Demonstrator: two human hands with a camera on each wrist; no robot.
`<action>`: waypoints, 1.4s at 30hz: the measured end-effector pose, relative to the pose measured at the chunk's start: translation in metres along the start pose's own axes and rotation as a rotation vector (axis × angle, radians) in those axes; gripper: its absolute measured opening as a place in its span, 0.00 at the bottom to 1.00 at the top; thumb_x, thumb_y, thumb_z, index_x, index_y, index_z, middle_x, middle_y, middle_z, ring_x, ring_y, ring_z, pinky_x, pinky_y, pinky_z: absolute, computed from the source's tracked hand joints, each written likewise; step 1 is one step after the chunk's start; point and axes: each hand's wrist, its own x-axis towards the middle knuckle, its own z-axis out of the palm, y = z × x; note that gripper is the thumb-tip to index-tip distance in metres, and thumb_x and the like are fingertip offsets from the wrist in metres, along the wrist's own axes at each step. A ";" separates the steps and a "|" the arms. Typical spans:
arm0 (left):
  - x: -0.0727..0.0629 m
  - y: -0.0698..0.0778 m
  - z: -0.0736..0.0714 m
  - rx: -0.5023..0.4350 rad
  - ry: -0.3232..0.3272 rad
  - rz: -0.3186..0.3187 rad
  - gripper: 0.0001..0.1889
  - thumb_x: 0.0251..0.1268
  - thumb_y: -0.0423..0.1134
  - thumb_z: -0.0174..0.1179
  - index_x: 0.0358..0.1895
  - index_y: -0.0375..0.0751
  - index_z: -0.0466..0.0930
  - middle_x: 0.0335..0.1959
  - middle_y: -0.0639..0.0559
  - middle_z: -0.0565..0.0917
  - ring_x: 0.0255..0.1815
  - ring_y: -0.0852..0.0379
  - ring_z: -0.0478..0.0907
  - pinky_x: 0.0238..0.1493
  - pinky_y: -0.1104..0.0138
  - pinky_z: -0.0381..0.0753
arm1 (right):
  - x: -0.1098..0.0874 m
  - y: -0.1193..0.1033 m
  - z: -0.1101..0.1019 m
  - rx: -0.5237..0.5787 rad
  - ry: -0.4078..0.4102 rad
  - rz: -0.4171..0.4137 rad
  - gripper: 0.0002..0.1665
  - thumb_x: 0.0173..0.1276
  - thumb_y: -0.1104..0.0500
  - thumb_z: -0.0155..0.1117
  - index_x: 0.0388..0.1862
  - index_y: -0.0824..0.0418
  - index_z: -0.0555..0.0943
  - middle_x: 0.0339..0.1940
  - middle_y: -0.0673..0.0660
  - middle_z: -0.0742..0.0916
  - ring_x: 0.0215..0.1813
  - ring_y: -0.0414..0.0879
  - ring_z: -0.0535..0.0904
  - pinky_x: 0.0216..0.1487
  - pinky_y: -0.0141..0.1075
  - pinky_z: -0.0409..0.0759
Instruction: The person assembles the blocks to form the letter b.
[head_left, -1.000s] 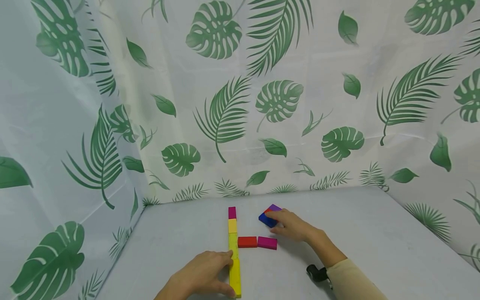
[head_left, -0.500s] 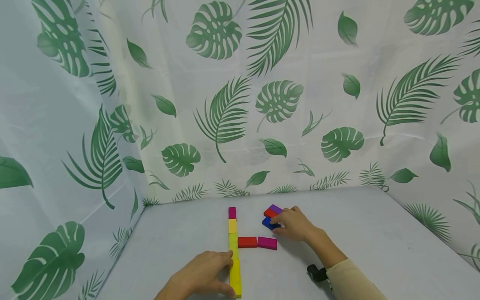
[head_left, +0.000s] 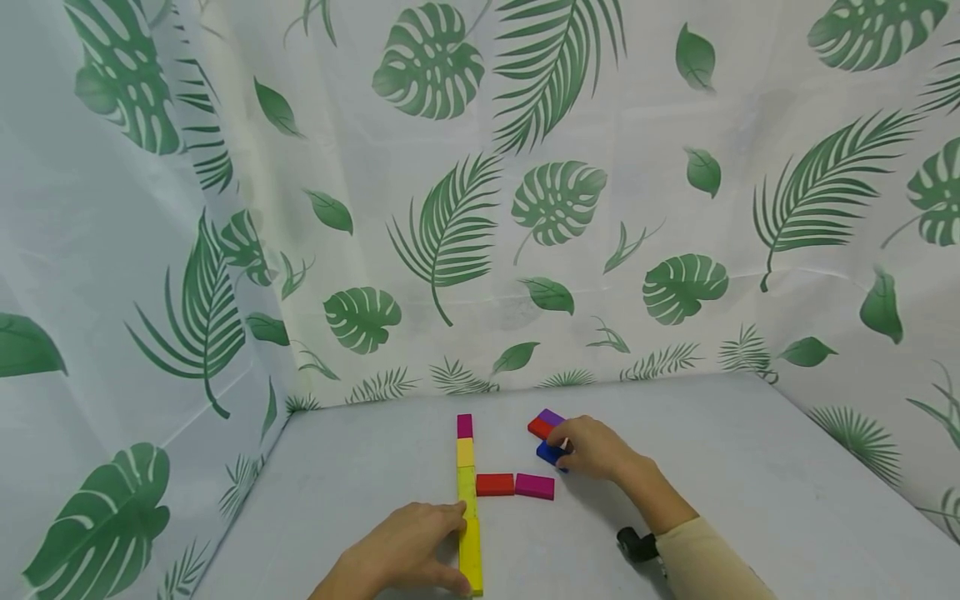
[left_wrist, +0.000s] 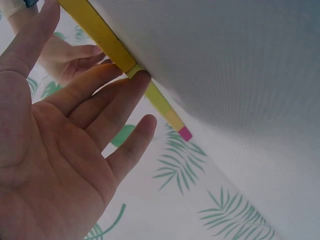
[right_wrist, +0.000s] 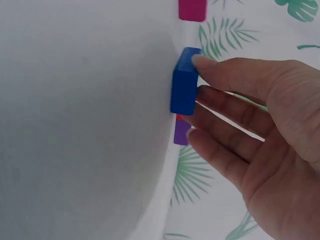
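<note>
My right hand (head_left: 596, 448) pinches a blue block (head_left: 552, 454) between thumb and fingers, low over the table. In the right wrist view, the thumb lies on the upper end of that blue block (right_wrist: 185, 82). Just behind it sit a red block (head_left: 540, 427) and a purple block (head_left: 552, 416), side by side. My left hand (head_left: 408, 546) rests along a row of blocks, its thumb and fingertips touching the near yellow block (head_left: 470, 554). In the left wrist view, the fingers of that hand (left_wrist: 75, 140) are loosely spread beside the yellow block (left_wrist: 100, 35).
Farther up the row are a lighter yellow block (head_left: 466, 479), a pale yellow block (head_left: 465, 452) and a magenta end block (head_left: 465, 426). A red block (head_left: 495, 484) and a magenta block (head_left: 535, 486) branch rightward. Leaf-print curtains (head_left: 480, 350) border the white table (head_left: 360, 467).
My right hand has drawn the blue block away from the red and purple ones, toward me and slightly right. The left hand stays where it was.
</note>
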 end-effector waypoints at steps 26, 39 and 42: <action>0.001 -0.001 0.000 -0.018 -0.012 -0.003 0.33 0.52 0.64 0.76 0.61 0.57 0.85 0.68 0.60 0.82 0.64 0.60 0.80 0.69 0.53 0.80 | -0.032 0.026 -0.030 0.139 -0.254 -0.042 0.21 0.56 0.74 0.74 0.40 0.49 0.89 0.42 0.48 0.88 0.52 0.51 0.78 0.51 0.47 0.83; 0.000 0.000 -0.001 -0.017 -0.016 -0.011 0.33 0.52 0.65 0.76 0.61 0.58 0.85 0.69 0.60 0.81 0.65 0.59 0.80 0.70 0.53 0.79 | -0.040 0.012 -0.024 0.247 -0.318 -0.167 0.21 0.56 0.71 0.78 0.39 0.45 0.93 0.42 0.46 0.82 0.49 0.43 0.76 0.46 0.33 0.82; 0.000 -0.001 -0.001 -0.006 -0.009 0.003 0.34 0.51 0.67 0.75 0.62 0.59 0.84 0.69 0.60 0.81 0.66 0.60 0.79 0.70 0.54 0.79 | -0.040 0.008 -0.022 0.257 -0.325 -0.195 0.21 0.56 0.72 0.78 0.39 0.47 0.94 0.40 0.46 0.82 0.46 0.42 0.77 0.42 0.30 0.80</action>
